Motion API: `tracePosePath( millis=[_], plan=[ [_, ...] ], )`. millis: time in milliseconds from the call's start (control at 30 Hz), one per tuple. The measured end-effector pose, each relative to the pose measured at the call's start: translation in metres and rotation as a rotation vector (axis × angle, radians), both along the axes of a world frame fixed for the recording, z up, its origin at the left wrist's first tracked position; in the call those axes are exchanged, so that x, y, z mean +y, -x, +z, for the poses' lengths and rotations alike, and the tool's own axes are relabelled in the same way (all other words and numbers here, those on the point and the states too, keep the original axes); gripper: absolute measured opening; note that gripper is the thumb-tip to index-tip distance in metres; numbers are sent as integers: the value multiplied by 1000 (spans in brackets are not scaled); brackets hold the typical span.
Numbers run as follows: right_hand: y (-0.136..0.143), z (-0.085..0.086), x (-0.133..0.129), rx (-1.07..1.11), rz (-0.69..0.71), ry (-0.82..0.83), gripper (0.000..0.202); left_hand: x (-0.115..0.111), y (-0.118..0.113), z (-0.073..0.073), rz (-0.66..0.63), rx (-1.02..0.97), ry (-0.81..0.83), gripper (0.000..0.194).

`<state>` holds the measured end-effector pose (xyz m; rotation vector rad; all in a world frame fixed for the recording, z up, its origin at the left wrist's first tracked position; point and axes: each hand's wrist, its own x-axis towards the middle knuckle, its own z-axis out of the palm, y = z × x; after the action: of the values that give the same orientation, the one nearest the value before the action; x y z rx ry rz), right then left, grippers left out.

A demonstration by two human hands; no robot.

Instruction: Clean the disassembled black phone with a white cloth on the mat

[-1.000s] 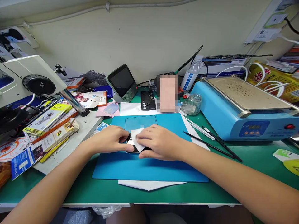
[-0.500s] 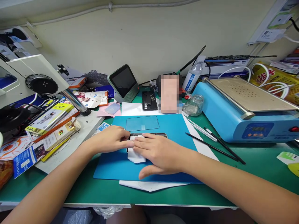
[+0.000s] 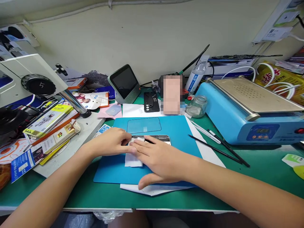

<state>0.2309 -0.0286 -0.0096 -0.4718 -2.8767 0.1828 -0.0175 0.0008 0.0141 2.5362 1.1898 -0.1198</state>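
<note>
Phone [image 3: 163,138] lies mid-frame, long axis left-to-right. Left hand [image 3: 115,142] grasps its left end; right hand [image 3: 163,159], unclenched, presses a white wipe [image 3: 133,161].

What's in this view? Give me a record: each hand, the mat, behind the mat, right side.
Left hand: at the left end of a partly covered phone-like device; exact grip unclear
Right hand: fingers extended over a white wipe and the device
Mat: blue, bearing the device and a clear dark-edged panel
Behind mat: tilted display, black phone
Right side: blue machine, glass jar
</note>
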Motion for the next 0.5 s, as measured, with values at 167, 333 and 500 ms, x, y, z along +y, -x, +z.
tracePosePath(
  millis=[167,333,500],
  plan=[
    [0,1,0,18,-37,-53,81,0,1,0,20,19,20,59],
    [-5,4,7,72,-63,-86,66,0,-1,1,34,24,39,60],
    [-13,3,13,149,-65,-161,62,-1,-2,2,51,19,46,61]
  ],
)
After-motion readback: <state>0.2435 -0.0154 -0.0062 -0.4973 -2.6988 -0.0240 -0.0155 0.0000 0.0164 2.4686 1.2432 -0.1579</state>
